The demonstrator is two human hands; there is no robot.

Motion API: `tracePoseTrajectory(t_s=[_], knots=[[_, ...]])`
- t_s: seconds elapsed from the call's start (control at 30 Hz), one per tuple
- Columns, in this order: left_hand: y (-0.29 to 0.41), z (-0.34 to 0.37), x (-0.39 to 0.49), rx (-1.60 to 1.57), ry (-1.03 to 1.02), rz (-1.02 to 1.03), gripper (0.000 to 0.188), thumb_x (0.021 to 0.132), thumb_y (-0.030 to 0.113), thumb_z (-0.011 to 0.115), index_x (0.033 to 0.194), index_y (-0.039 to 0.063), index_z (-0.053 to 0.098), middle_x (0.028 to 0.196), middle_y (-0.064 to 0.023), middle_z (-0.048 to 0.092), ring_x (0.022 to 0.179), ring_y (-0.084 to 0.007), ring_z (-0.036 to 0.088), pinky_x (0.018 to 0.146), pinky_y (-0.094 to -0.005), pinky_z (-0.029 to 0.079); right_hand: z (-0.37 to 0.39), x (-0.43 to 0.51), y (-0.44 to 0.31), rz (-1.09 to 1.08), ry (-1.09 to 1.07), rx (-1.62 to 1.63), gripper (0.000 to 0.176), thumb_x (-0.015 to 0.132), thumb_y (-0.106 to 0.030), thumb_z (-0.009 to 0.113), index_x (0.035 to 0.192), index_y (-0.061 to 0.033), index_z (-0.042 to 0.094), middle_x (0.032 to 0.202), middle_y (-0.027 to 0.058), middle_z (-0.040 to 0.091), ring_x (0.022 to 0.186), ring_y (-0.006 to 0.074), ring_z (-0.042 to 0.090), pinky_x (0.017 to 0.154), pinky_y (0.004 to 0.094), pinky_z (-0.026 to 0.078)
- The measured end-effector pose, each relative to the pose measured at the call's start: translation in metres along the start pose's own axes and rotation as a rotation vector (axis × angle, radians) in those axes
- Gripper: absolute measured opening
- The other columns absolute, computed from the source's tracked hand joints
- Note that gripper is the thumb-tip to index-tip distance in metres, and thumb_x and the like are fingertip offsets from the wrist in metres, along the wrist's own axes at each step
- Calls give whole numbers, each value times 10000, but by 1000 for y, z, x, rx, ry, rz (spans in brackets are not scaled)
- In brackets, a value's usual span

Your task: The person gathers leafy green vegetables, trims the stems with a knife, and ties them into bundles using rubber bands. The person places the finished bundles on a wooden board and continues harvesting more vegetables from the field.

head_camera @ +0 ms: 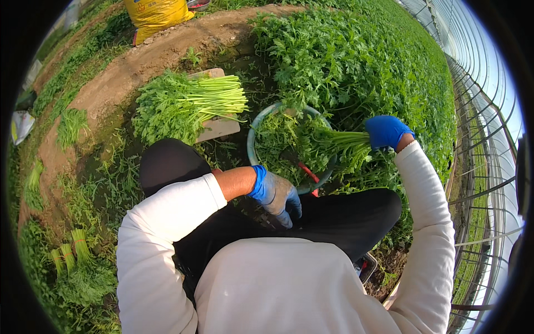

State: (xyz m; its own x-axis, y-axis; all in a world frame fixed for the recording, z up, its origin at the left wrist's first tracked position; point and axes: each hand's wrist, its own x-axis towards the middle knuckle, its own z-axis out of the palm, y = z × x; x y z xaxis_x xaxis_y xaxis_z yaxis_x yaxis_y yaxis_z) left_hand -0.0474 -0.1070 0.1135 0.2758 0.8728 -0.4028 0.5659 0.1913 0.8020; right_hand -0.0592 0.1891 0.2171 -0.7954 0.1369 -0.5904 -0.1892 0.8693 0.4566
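My right hand (386, 132), in a blue glove, is closed around the stems of a bunch of leafy greens (348, 142), whose leaves hang over a round basin (252, 144). Loose leaves lie inside the basin, and a red-handled tool (308, 171) rests at its near rim. My left hand (280, 198), in a blue glove with a greyish coating, hangs over my lap with bent fingers and appears to hold nothing. Left of the basin, a pile of cut greens (192, 102) lies on a light board (219, 128), stems pointing right.
Tall greens (354, 62) grow ahead and to the right. Banded bunches (81, 246) stand at the lower left, with loose bunches (71, 127) further up. A yellow sack (158, 16) stands on the dirt path (121, 69). Greenhouse hoops (479, 104) line the right side.
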Motion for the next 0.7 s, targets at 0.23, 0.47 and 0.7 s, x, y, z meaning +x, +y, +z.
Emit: tracePoseTrajectory(t_s=[0.23,0.47,0.7], knots=[[15,-21,9,-842,722,462,464,802,123,761,1232,48,602,1122,-81,669,1052,-139,602,976,-336,463,18,-13,-41,-136,216,-180,138,679,-186,689,785,-99,705,775,122,688,734,291,681,634,389,546],[0,-51,24,-214,927,283,1383,525,429,921,1503,54,17,1456,-228,338,1340,-307,364,1122,-388,302,-30,-32,-105,-364,414,-72,146,689,-241,692,768,-120,698,756,99,678,710,296,673,611,381,538],[-11,-37,40,-376,1150,528,1297,556,301,921,1499,60,62,1413,-193,422,1306,-277,416,1123,-392,308,-74,-46,-122,-320,341,-72,244,634,-284,727,785,-93,708,782,117,687,725,295,678,626,383,545]])
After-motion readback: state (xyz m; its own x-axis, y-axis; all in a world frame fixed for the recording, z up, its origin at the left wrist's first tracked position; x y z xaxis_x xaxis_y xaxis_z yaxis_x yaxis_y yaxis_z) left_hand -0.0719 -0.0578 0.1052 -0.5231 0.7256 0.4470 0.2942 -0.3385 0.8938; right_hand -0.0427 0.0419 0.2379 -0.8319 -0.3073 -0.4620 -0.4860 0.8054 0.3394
